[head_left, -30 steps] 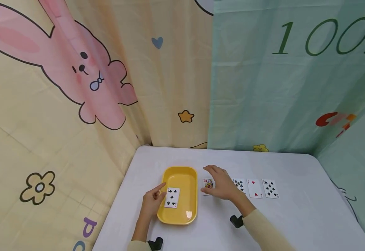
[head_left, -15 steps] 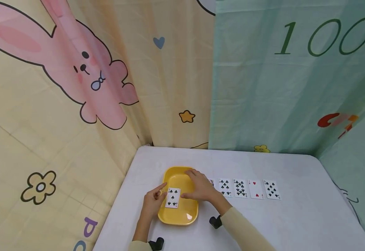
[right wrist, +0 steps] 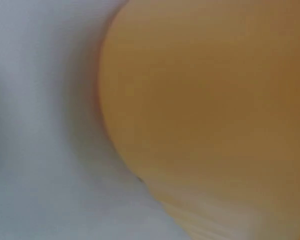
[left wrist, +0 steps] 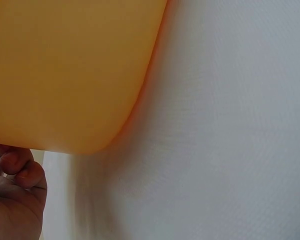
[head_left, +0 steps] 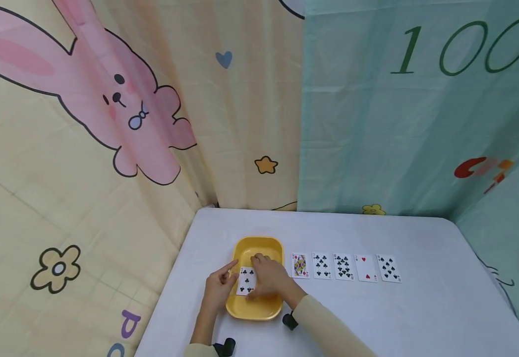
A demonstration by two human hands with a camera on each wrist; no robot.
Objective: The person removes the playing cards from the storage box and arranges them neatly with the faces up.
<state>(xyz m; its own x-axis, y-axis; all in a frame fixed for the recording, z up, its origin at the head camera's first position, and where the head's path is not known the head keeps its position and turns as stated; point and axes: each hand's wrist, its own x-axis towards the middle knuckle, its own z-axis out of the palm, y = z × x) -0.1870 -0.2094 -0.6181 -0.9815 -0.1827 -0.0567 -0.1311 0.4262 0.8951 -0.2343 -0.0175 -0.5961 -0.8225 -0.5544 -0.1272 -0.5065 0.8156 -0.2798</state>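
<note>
A yellow tray [head_left: 255,312] stands on the white table, with a five of clubs playing card [head_left: 245,281] face up at its left side. My left hand [head_left: 216,290] grips the tray's left rim, index finger pointing along it; the left wrist view catches its curled fingers [left wrist: 20,167] right at the edge. Over the inside of the tray, my right hand [head_left: 269,277] spans the card with spread fingers, thumb near the lower end and fingertips beyond the upper one. It covers part of the card's right side. No right fingers show in the right wrist view, only the tray [right wrist: 190,100].
Several face-up cards lie in a row right of the tray, from a diamond face card [head_left: 300,266] through two club cards and a two of hearts [head_left: 366,268] to a spade card [head_left: 389,268]. Patterned curtains [head_left: 259,99] hang behind the table [head_left: 442,307].
My right hand has moved left from above the diamond face card into the tray, up to the five of clubs, uncovering the row. My left hand has stayed at the rim.
</note>
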